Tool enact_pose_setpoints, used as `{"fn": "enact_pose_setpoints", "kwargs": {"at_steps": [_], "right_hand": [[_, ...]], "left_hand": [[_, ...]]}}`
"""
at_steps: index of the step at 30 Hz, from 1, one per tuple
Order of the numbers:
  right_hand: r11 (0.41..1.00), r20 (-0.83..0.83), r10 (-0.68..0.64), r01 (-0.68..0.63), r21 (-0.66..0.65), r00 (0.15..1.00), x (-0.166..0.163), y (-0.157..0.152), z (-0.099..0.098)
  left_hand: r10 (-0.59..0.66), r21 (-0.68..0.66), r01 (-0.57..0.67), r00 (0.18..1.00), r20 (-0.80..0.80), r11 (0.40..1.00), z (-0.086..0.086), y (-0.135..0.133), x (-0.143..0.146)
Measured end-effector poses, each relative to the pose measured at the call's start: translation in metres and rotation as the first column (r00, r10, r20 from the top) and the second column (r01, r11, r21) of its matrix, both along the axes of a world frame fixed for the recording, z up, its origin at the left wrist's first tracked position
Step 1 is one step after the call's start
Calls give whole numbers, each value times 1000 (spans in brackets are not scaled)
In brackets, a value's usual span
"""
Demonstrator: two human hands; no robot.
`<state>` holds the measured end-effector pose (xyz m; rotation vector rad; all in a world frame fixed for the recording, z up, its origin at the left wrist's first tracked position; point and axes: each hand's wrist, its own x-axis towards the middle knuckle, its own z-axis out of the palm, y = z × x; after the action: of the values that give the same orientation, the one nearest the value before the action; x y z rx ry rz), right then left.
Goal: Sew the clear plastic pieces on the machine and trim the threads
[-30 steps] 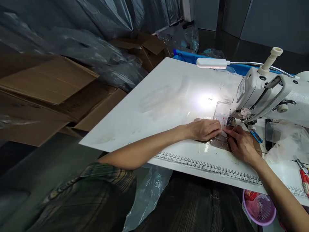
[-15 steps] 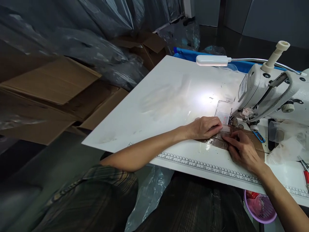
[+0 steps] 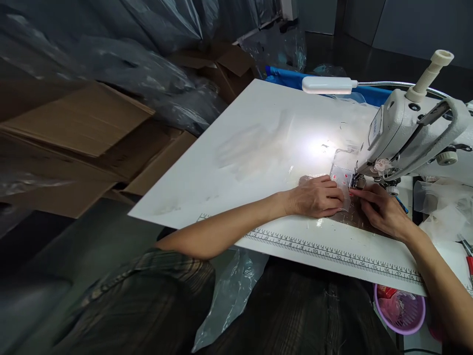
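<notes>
A thin, glossy brown sheet point(image 3: 357, 217) lies on the sewing machine's bed. It passes under both hands, which hide much of it. A small clear piece with red marks point(image 3: 345, 183) sits by the presser foot point(image 3: 355, 181). My left hand point(image 3: 320, 197) rests on the sheet left of the needle, fingers together and curled down on it. From the right, my right hand point(image 3: 386, 209) grips the sheet's area close to the presser foot, its index fingertip almost at the foot. The sewing machine point(image 3: 399, 130) stands just beyond both hands.
A ruler strip point(image 3: 325, 249) runs along the front edge of the white table point(image 3: 207, 182). A lamp point(image 3: 328, 85) lights the bed. Translucent scraps point(image 3: 443, 207) and red-handled snips point(image 3: 469, 264) lie at right. A purple basket point(image 3: 416, 318) hangs below; cardboard boxes point(image 3: 81, 118) stand left.
My right hand has moved up and right, closer to the presser foot. The left hand has flattened over the sheet, and the clear piece with red marks shows more.
</notes>
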<state>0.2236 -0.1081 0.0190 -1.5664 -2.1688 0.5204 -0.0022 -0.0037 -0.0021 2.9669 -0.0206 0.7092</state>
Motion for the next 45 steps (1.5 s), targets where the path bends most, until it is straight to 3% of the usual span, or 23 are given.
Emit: {"fn": "enact_pose_setpoints", "kwargs": {"at_steps": [6, 14, 19, 26, 32, 38, 45], "right_hand": [[997, 234, -34, 18, 73, 972, -5, 5, -10], [986, 320, -52, -2, 167, 946, -13, -1, -12], [974, 265, -40, -21, 225, 963, -9, -4, -15], [960, 61, 55, -70, 270, 997, -2, -7, -15], [959, 118, 39, -71, 274, 992, -2, -7, -16], [961, 170, 25, -70, 267, 985, -6, -7, -13], [968, 111, 0, -28, 250, 994, -6, -7, -14]], "left_hand": [[0, 22, -1, 999, 46, 1000, -2, 1, -1], [4, 62, -4, 1000, 4, 998, -3, 1, -1], [-22, 134, 5, 992, 127, 991, -5, 2, -1], [-8, 93, 0, 996, 84, 996, -3, 4, -3], [-29, 147, 27, 1000, 12, 989, 3, 7, -5], [-34, 52, 43, 986, -166, 998, 11, 5, -5], [-11, 85, 18, 997, -80, 996, 6, 4, -2]]}}
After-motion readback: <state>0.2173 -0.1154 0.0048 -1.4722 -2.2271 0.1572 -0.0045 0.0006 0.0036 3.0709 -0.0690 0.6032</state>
